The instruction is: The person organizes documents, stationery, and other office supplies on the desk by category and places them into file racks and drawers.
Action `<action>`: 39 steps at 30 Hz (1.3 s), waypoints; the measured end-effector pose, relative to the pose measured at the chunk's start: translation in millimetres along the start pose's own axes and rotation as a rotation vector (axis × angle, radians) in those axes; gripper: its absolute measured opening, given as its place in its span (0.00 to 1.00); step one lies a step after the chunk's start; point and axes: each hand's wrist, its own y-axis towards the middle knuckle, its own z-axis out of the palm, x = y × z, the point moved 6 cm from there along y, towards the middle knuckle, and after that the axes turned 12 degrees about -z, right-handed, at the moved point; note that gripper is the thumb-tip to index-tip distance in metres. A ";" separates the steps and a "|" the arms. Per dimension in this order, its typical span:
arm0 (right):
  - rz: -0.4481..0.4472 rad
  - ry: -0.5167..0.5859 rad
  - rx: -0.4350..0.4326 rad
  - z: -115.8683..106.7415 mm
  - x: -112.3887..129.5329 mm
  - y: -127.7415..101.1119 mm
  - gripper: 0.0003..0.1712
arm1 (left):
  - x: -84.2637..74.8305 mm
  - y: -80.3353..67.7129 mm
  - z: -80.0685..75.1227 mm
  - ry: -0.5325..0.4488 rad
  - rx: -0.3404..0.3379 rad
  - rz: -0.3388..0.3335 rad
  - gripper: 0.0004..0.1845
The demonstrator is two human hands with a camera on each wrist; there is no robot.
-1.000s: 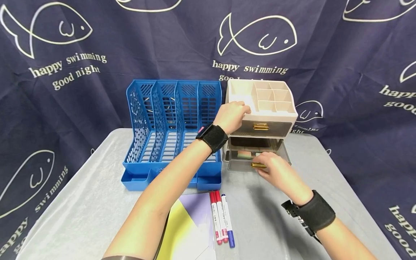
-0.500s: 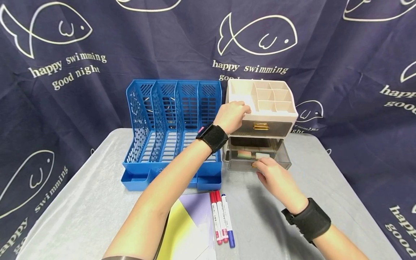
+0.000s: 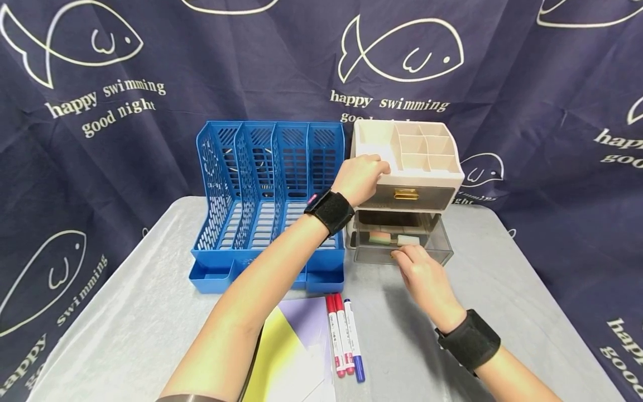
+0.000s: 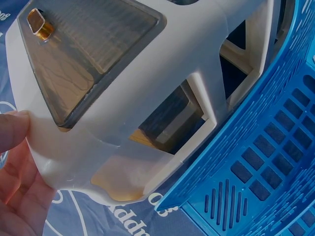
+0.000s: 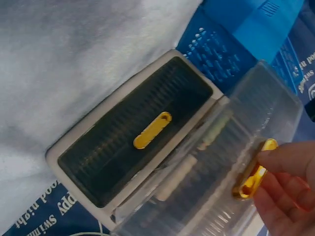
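Observation:
A white desk organizer (image 3: 427, 180) with smoky drawers stands at the back right. My left hand (image 3: 359, 180) grips its upper front edge at the left, thumb and fingers on either side of the edge in the left wrist view. Its upper drawer (image 3: 432, 197) is closed, while the lower drawer (image 3: 369, 256) is pulled out. My right hand (image 3: 424, 279) pinches the lower drawer's gold handle (image 5: 255, 183) between thumb and fingers. Inside that drawer lie an orange-and-green block (image 3: 380, 238) and a whitish block (image 3: 408, 240).
A blue file rack (image 3: 216, 258) with upright dividers stands left of the organizer. In front lie two red markers (image 3: 334, 335), a blue marker (image 3: 354, 329) and yellow, purple and white sheets (image 3: 301, 335). A dark fish-print cloth (image 3: 281, 67) hangs behind the table.
My right hand and wrist have turned and shifted slightly left, covering the handle and showing the whitish block. My left hand keeps its grip. The head view has shifted slightly.

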 end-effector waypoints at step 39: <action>-0.009 -0.020 -0.005 25.7 -35.0 3.7 0.22 | -0.4 -0.3 -1.0 -0.012 -0.019 0.010 0.14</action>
